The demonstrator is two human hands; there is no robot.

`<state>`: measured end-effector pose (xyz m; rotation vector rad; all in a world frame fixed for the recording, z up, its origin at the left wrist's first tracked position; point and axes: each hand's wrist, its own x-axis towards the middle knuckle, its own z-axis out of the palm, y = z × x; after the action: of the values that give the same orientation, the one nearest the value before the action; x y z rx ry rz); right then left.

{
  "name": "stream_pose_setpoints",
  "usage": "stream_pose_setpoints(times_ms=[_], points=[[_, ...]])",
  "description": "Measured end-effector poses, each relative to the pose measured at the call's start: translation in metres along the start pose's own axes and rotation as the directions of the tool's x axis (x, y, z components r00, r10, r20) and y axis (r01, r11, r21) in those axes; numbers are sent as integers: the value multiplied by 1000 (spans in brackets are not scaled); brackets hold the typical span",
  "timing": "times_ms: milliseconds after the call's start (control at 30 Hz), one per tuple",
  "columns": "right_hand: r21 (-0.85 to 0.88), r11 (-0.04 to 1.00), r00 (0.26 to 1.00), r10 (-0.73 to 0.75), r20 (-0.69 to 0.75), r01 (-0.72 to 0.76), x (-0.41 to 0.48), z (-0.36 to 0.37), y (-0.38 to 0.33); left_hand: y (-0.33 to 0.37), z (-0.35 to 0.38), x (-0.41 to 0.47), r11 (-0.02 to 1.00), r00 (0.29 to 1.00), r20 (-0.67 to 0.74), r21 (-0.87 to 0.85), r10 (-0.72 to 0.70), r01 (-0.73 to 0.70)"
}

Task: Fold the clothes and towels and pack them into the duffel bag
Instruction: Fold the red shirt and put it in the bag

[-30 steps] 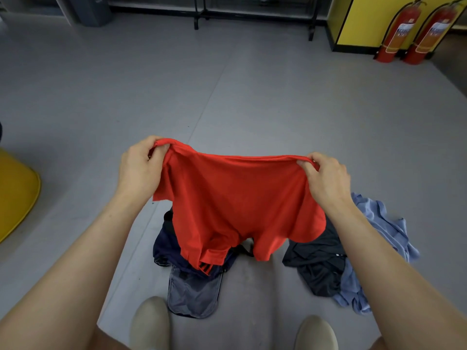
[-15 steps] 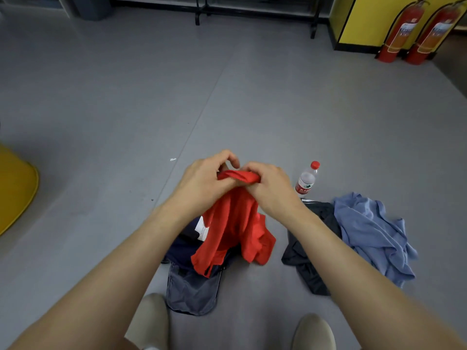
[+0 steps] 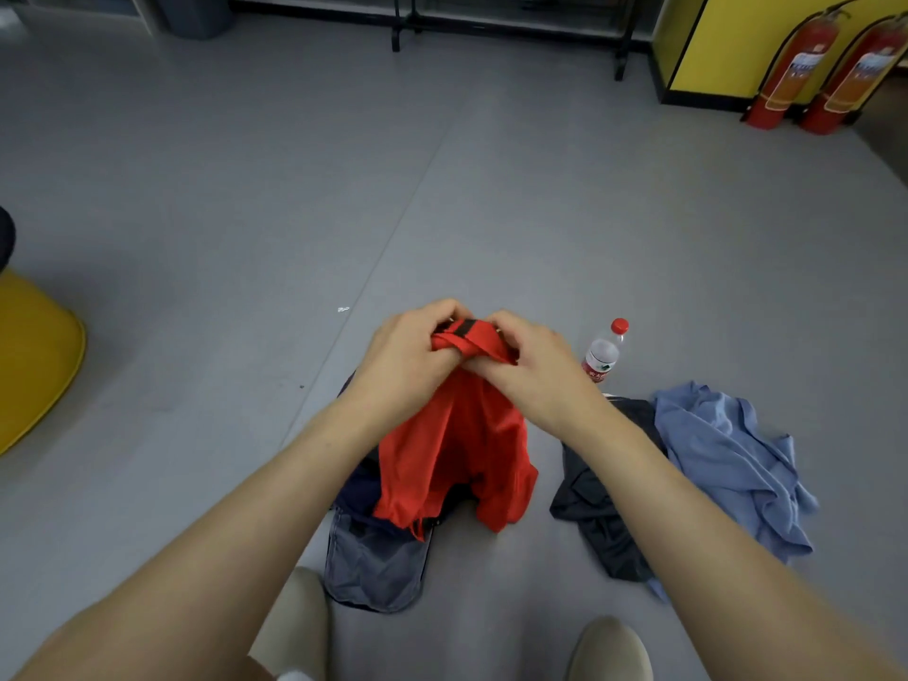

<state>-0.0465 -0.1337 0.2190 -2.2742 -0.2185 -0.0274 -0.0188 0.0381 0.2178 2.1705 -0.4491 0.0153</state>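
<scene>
A red shirt (image 3: 457, 454) hangs doubled lengthwise in the air, pinched at its top edge. My left hand (image 3: 410, 358) and my right hand (image 3: 533, 366) meet there, both shut on the red shirt. Below it on the floor lies the open dark navy duffel bag (image 3: 373, 567), partly hidden by the shirt. A dark grey garment (image 3: 597, 513) lies crumpled to the right, and a light blue shirt (image 3: 727, 454) lies beside it further right.
A plastic water bottle (image 3: 604, 353) with a red cap stands just behind the clothes. Two red fire extinguishers (image 3: 825, 71) stand by a yellow wall at far right. A yellow object (image 3: 34, 356) sits at left. My two shoes (image 3: 609, 651) are at the bottom edge.
A second ago my hands held the red shirt spread wide apart. They came together, so the shirt now hangs folded in half. Both hands shifted their grip slightly since half a second ago.
</scene>
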Motion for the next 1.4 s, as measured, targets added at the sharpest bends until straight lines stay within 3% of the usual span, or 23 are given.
stream_pose_setpoints(times_ms=[67, 133, 200, 233, 400, 500, 567, 667, 767, 833, 933, 1000, 1100, 1167, 1267, 1333, 1400], points=[[-40, 999, 994, -31, -105, 27, 2, -3, 1, 0, 0, 1, 992, 999, -41, -129, -20, 15], [48, 998, 983, -23, -182, 33, 3, -11, 2, -7, -4, 3, 959, 993, 96, -270, -67, 90], [152, 988, 969, 4, -246, 34, 2, -19, 3, -16, -8, 3, 967, 962, 254, -202, -103, 157], [171, 985, 965, 23, -262, 23, 2, -23, 7, -20, -9, 4, 974, 960, 255, -159, -117, 161], [-89, 974, 968, 193, -158, -209, 0, -34, 33, -16, -16, 11, 974, 990, -50, -191, -132, 120], [35, 985, 985, 165, 43, -167, -7, -22, 14, 0, -2, 3, 999, 999, -29, -48, -12, 11], [6, 995, 993, 96, 72, -97, -7, -12, 2, 9, 6, -1, 999, 999, -21, -8, 44, -45], [-164, 986, 995, 16, -103, -33, -3, -17, -3, 4, 5, 1, 999, 999, 10, -9, 37, -37], [-38, 999, 970, -32, -239, 24, -6, -30, -2, -13, 4, 1, 984, 989, 149, 176, -20, -7], [-7, 1000, 968, 14, -251, -16, -9, -38, 7, -20, 3, 2, 966, 992, 121, 257, -43, 11], [-166, 973, 968, 124, -219, -162, -11, -49, 25, -18, -5, 3, 987, 996, 36, 140, -82, 76], [-247, 951, 980, 165, -113, -189, -13, -48, 27, -7, -3, 2, 998, 997, 49, 41, -55, 53], [-130, 982, 977, 155, 149, -136, -16, -29, 10, 12, 8, -4, 998, 995, 92, 53, 40, -45], [-115, 991, 985, 90, 149, -73, -14, -20, 3, 17, 12, -6, 993, 992, 78, 62, 94, -99], [-350, 937, 999, 7, 38, 7, -12, -30, -2, 12, 9, -5, 994, 994, 44, 48, 97, -99], [-252, 967, 997, -56, -56, 40, -14, -39, 3, -1, 6, -5, 998, 993, 120, 62, 14, -21], [54, 997, 992, -50, -118, 56, -20, -49, 4, -15, 9, -7, 977, 967, 244, 212, -73, 21]])
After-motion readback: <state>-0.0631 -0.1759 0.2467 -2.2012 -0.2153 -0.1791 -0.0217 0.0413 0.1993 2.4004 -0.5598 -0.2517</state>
